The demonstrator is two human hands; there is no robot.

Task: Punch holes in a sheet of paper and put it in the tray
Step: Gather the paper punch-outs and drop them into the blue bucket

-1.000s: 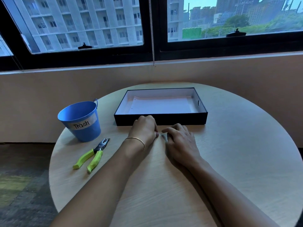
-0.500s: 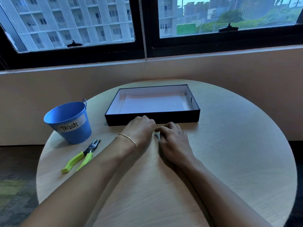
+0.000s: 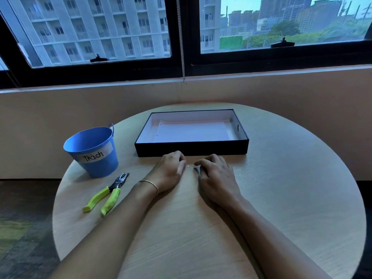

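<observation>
The white punched sheet of paper (image 3: 191,130) already lies in the black rectangular tray (image 3: 191,150) at the bench's far edge. Left hand (image 3: 171,171) and right hand (image 3: 216,176), both curled and empty, flank tiny paper bits (image 3: 188,166); gathering them for the blue trash bucket (image 3: 92,152) seems next.

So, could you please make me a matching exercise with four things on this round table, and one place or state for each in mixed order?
Things:
1. blue metal bucket labelled Trash
2. green-handled hole punch
3. white punched sheet of paper
4. tiny white paper dot

Places or states:
A. lying inside the black rectangular tray
B. on the table between the two hands
C. standing upright at the table's left edge
D. lying flat, untouched, left of the left hand

Pairs: 1-C, 2-D, 3-A, 4-B
</observation>
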